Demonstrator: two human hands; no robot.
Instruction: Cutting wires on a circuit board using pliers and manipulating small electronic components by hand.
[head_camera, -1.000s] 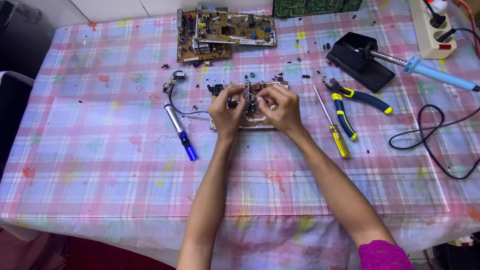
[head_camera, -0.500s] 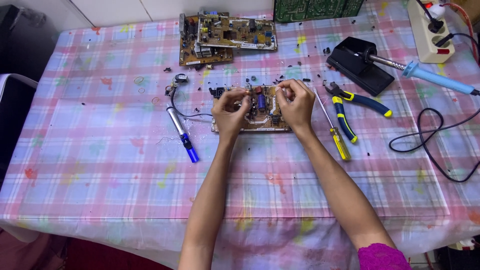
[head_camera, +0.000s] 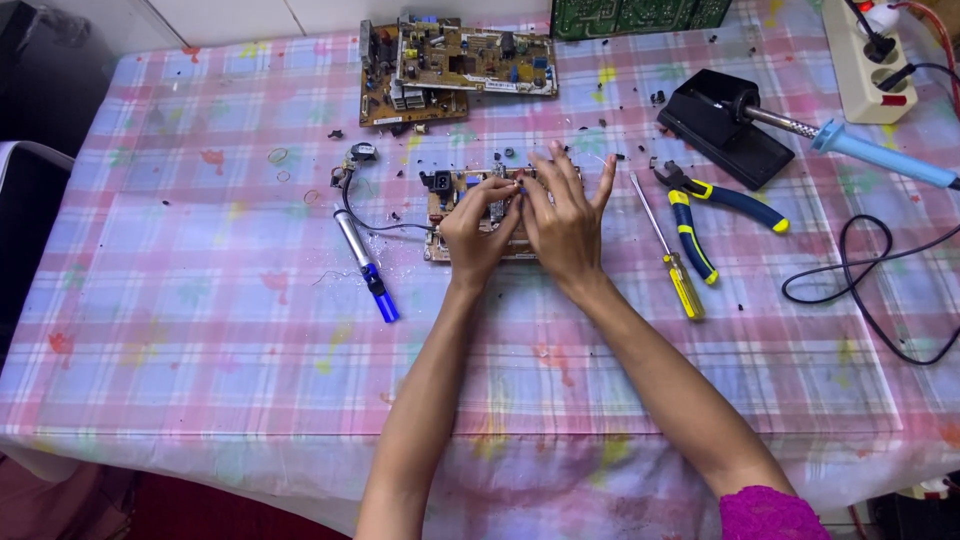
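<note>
While both hands, left hand (head_camera: 478, 232) and right hand (head_camera: 562, 222), pinch it, the circuit board (head_camera: 450, 195) lies flat, long axis left-right.

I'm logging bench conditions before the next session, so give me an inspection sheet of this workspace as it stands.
Surface: table under a pink plaid cloth, dotted with small dark bits.
Job's things: small circuit board lying flat beneath both hands.
Clutter: blue-tipped tool left of the board; yellow-handled screwdriver and blue-handled pliers to its right; two more boards at the far edge; soldering iron resting in a black stand.
Grippers: left hand and right hand side by side on the board, fingers on its parts.
Cables: black cord looped at right; power strip with plugs in.
Surroundings: white wall behind; dark chair at left.
</note>
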